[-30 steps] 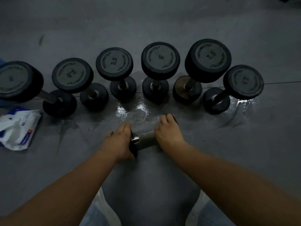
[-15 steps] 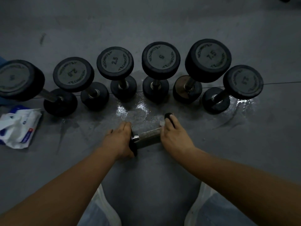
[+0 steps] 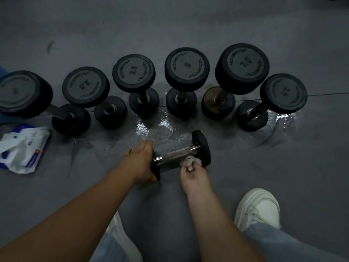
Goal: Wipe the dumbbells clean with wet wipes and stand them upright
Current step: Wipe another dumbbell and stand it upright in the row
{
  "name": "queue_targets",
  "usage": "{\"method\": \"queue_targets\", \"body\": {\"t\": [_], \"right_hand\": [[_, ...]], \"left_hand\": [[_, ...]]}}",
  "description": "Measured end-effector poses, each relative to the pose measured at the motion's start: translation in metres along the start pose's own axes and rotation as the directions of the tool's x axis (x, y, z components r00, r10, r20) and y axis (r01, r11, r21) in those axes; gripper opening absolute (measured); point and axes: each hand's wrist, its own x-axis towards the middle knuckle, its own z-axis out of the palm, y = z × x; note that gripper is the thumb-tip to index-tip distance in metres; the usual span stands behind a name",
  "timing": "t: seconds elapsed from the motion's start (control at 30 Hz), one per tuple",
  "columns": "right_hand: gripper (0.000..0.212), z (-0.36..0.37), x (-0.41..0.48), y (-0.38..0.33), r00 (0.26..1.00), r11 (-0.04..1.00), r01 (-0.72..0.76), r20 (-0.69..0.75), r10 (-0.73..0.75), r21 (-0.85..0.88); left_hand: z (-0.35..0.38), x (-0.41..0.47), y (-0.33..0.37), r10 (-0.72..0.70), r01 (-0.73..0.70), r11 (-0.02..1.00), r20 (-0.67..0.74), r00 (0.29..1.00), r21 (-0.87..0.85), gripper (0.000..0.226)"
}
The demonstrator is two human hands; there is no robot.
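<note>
Head view: we see the small black rubber-headed dumbbell with a dull knurled steel bar [image 3: 175,155] lying on its side on the grey rubber floor [image 3: 292,176], just in front of the row of six upright black dumbbells [image 3: 187,67]. Our left hand [image 3: 139,163] has its fingers curled together over the left head, steadying it. Our right hand [image 3: 195,174] bunches its fingertips to pinch a crumpled white wet wipe [image 3: 190,160] against the near side of the bar, beside the right head.

We judge it rigid and dense for its size, and the round heads would let it roll. Damp steel may slip, so the knurled middle looks the surest hold for standing it up. The bar looks pale and speckled, with bright chrome collars.
</note>
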Motion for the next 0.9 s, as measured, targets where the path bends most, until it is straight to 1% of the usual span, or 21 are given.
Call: {"method": "queue_targets", "body": {"t": [0.03,0.07,0.1,0.17,0.27,0.37,0.43,0.47,0.53,0.57,0.7,0.77,0.8,0.83,0.9], "right_hand": [[0.026,0.004,0.003,-0.002,0.999,0.992,-0.040,0.020,0.038,0.123],[0.025,0.005,0.001,-0.004,0.998,0.984,-0.062,0.030,0.057,0.168],[0.024,0.005,-0.002,-0.005,0.996,0.986,-0.089,0.029,0.086,0.143],[0.022,0.008,-0.005,-0.004,0.990,0.990,-0.135,0.046,0.133,0.031],[0.026,0.018,0.006,0.000,0.986,0.985,-0.153,0.048,0.157,-0.082],[0.029,0.009,0.008,0.001,0.988,0.988,-0.143,0.057,0.146,-0.062],[0.045,-0.002,0.001,0.001,0.990,0.992,-0.129,0.057,0.129,-0.013],[0.046,-0.002,0.001,0.000,0.990,0.992,-0.125,0.056,0.126,-0.012],[0.029,0.002,0.010,-0.001,0.989,0.990,-0.139,0.040,0.140,-0.024],[0.028,0.004,0.014,-0.001,0.990,0.990,-0.138,0.034,0.138,-0.026],[0.030,-0.004,0.010,0.000,0.991,0.989,-0.055,0.112,0.070,-0.135],[0.022,-0.008,0.008,0.003,0.991,0.986,-0.010,0.133,0.033,-0.169],[0.017,-0.008,0.012,0.005,0.993,0.986,0.010,0.120,0.010,-0.164],[0.018,-0.007,0.017,0.007,0.995,0.986,0.036,0.098,-0.020,-0.160],[0.023,0.000,0.023,0.012,0.995,0.978,0.100,0.050,-0.092,-0.184]], "left_hand": [[0.001,0.000,0.000,-0.002,0.002,1.000,-0.014,1.000,0.001,0.123],[0.000,0.000,0.001,-0.006,0.006,1.000,-0.010,1.000,0.000,0.124],[-0.001,0.000,0.001,-0.009,0.009,1.000,0.001,1.000,-0.003,0.124],[0.000,0.001,0.000,-0.005,0.005,1.000,-0.005,1.000,-0.009,0.124],[0.002,0.001,0.001,-0.009,0.009,1.000,-0.026,1.000,-0.018,0.121],[0.004,0.002,0.000,-0.009,0.009,1.000,-0.032,0.999,-0.022,0.122],[0.004,0.002,-0.001,-0.008,0.008,1.000,-0.018,1.000,-0.028,0.125],[0.004,0.002,-0.001,-0.010,0.009,1.000,-0.025,1.000,-0.030,0.125],[0.005,0.001,-0.001,-0.013,0.012,0.999,-0.027,1.000,-0.034,0.126],[0.005,0.001,0.000,-0.011,0.010,0.999,-0.026,1.000,-0.036,0.125],[0.005,0.002,-0.001,-0.015,0.014,0.999,-0.026,1.000,-0.047,0.124],[0.004,0.001,-0.002,-0.016,0.016,0.999,-0.019,1.000,-0.043,0.126],[0.003,0.001,-0.001,-0.017,0.017,0.999,-0.014,1.000,-0.043,0.125],[0.003,0.001,-0.001,-0.016,0.015,0.999,-0.013,1.000,-0.043,0.125],[0.004,0.000,-0.001,-0.011,0.011,0.999,-0.019,1.000,-0.042,0.122]]}}
